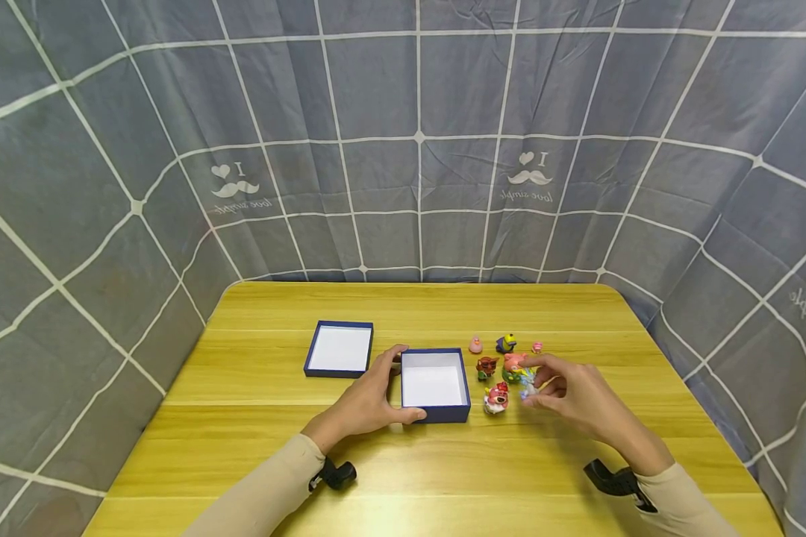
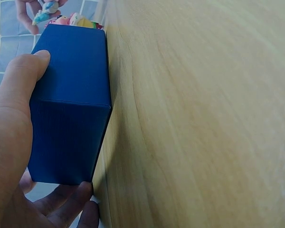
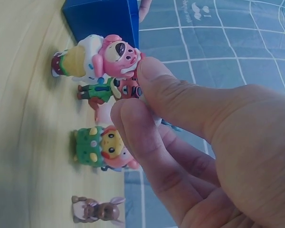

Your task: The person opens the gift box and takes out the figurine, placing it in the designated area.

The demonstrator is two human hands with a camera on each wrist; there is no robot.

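Note:
My left hand (image 1: pixel 369 395) grips an open dark-blue box (image 1: pixel 446 415) with a white inside, thumb at the front wall and fingers round the left side. In the left wrist view, the thumb lies on one blue wall and the other fingers curl at the far corner. Between thumb and fingers, my right hand (image 1: pixel 574 391) pinches a small light-blue and white figurine (image 1: pixel 528 382), mostly hidden in the right wrist view. Close by stand a pink bear figurine (image 1: pixel 496 399), a red-brown figurine in green (image 1: pixel 486 368) and a pink-hooded figurine in green (image 3: pixel 89 146).
A shallow blue-rimmed lid (image 1: pixel 339 349), white side up, lies left of the box. Behind the nearer figurines stand a pink one (image 1: pixel 475 344), a blue and yellow one (image 1: pixel 506 343) and a tiny pink one (image 1: pixel 537 347). A grey checked curtain (image 1: pixel 389 179) surrounds the wooden table (image 1: pixel 403 477).

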